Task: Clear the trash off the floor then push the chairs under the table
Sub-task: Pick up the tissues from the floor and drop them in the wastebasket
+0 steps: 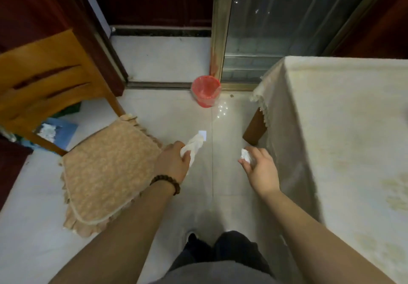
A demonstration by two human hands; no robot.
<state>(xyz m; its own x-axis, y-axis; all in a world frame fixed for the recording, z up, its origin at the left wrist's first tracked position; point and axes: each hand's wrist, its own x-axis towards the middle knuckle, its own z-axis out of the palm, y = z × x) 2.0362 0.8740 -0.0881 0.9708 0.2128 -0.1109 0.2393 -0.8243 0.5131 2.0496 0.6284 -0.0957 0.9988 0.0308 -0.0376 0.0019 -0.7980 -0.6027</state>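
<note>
Pale floor tiles (154, 115) run toward a glass door. Left hand (174, 162) clutches a long crumpled tissue (194, 144) pointing ahead toward a red lined bin (205, 90), contents unseen; right hand (260, 168) pinches a paper wad (246, 156). Cushioned chair (66, 98) left, clothed table (344, 115) right.

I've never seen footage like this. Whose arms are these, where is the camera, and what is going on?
There is no machine here. The one picture comes from a camera worn on a person's head, looking down, so you see their own arms and legs. The left hand, with a bead bracelet on its wrist, grips a crumpled tissue. The right hand holds a smaller paper wad. Ahead on the tiled floor stands a red bin with a plastic liner. A small white slip seems to lie on the floor. A cushioned chair is on the left, a cloth-covered table on the right.
</note>
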